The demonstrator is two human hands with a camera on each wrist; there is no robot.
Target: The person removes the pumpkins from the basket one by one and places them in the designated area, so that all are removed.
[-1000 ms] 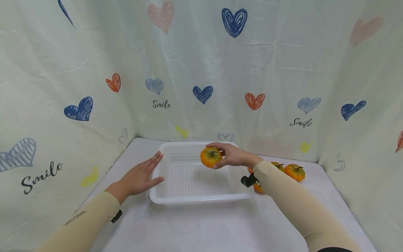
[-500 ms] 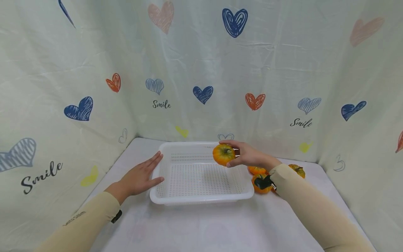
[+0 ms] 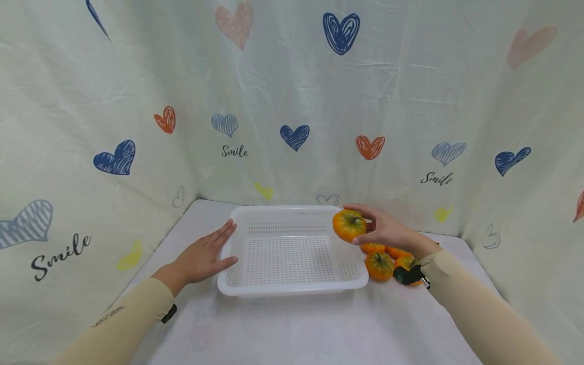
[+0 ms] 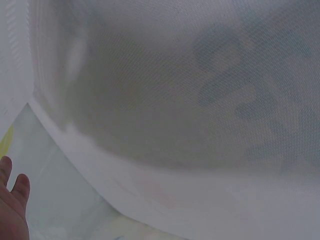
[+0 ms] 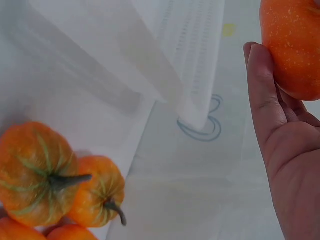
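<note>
In the head view my right hand [image 3: 388, 229] holds a small orange pumpkin [image 3: 349, 226] with a greenish top, fingers on its far side and thumb below. The pumpkin hangs over the right rim of a white perforated plastic basket [image 3: 292, 290]. The right wrist view shows the pumpkin's smooth orange side [image 5: 295, 50] against my fingers [image 5: 262, 85]. My left hand [image 3: 198, 261] rests with straight, spread fingers on the basket's left rim. Nothing lies inside the basket. In the left wrist view only part of that hand [image 4: 12, 205] shows, at the lower left edge.
Several more pumpkins [image 3: 379, 266] sit on the white-covered table [image 3: 292, 329] right of the basket, partly hidden by my right wrist. Hanging cloth [image 3: 255, 91] printed with hearts encloses the table at the back and sides.
My right hand has moved right with the pumpkin, from above the basket's middle to its right rim. More of the pumpkins on the table now show. My left hand has stayed put.
</note>
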